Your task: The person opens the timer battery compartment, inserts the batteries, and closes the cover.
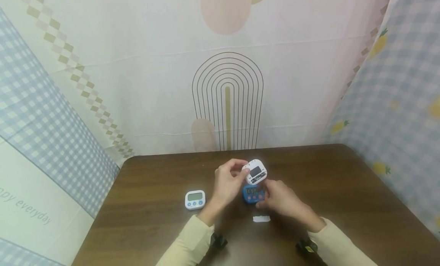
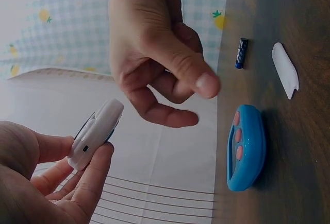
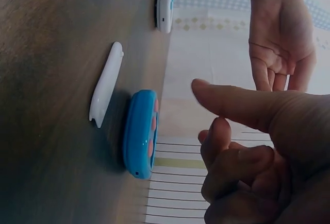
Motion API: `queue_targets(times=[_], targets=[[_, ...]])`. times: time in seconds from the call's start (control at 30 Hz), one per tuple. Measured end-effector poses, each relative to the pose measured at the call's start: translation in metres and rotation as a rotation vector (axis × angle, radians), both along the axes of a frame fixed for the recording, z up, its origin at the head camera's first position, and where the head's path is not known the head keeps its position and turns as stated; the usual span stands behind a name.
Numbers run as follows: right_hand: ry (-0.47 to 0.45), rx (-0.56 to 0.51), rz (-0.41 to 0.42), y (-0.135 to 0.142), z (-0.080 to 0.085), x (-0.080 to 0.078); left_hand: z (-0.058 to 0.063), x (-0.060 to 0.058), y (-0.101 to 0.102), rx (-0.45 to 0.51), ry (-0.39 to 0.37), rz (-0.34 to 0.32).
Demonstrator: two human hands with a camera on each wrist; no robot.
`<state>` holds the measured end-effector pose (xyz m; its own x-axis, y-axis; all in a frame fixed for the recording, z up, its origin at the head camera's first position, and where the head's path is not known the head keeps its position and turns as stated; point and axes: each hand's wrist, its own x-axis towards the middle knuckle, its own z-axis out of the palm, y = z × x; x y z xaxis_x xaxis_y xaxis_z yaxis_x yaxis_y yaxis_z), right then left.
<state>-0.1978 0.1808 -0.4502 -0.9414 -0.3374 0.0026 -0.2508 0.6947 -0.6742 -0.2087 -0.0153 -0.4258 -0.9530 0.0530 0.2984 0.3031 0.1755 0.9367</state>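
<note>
The brown table (image 1: 154, 231) is the largest thing under the work, with a patterned cloth (image 1: 165, 86) hanging behind it.

Next come the hands. The left hand (image 1: 228, 184) pinches a white timer (image 1: 255, 171) between thumb and fingers, raised off the table with its back towards the head camera. The right hand (image 1: 282, 197) holds nothing that shows — its thumb stands out apart from the loosely bent fingers, above the table and near the blue timer (image 1: 250, 196).

That blue timer lies face up beyond the white cover strip, digits showing on its screen, so it looks to be in working order. A second white timer (image 1: 195, 200) lies face up to the left, well apart from the others; its screen looks blank from the head view.

Smaller again is the cover strip (image 1: 261, 219), loose on the table just in front of the blue timer. By colour it probably belongs to the raised timer, whose battery slot stands uncovered, so the opening appears done and the closing undone. Whether a battery sits in that slot is too small to tell.

Smallest is the dark battery (image 2: 241, 53), lying loose on the table near the cover strip in the left wrist view — at least this one is outside any timer.
</note>
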Motion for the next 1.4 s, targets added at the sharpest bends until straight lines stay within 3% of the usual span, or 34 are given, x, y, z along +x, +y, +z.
queue_targets(times=[0.23,0.47,0.67,1.2,1.4], targets=[[0.045,0.203,0.059,-0.004,0.001,0.005,0.001,0.000,-0.001,0.008,-0.010,-0.001],[0.033,0.295,0.156,-0.004,-0.002,0.013,0.001,0.001,-0.001,-0.001,-0.018,0.000],[0.082,0.385,0.177,-0.007,-0.007,0.014,0.002,0.000,-0.002,-0.007,-0.008,0.002],[0.055,0.413,0.161,-0.009,-0.009,0.017,0.001,0.001,-0.002,-0.028,-0.019,0.001],[0.072,0.422,0.184,-0.008,-0.009,0.017,0.001,0.001,-0.002,-0.021,0.009,0.002]])
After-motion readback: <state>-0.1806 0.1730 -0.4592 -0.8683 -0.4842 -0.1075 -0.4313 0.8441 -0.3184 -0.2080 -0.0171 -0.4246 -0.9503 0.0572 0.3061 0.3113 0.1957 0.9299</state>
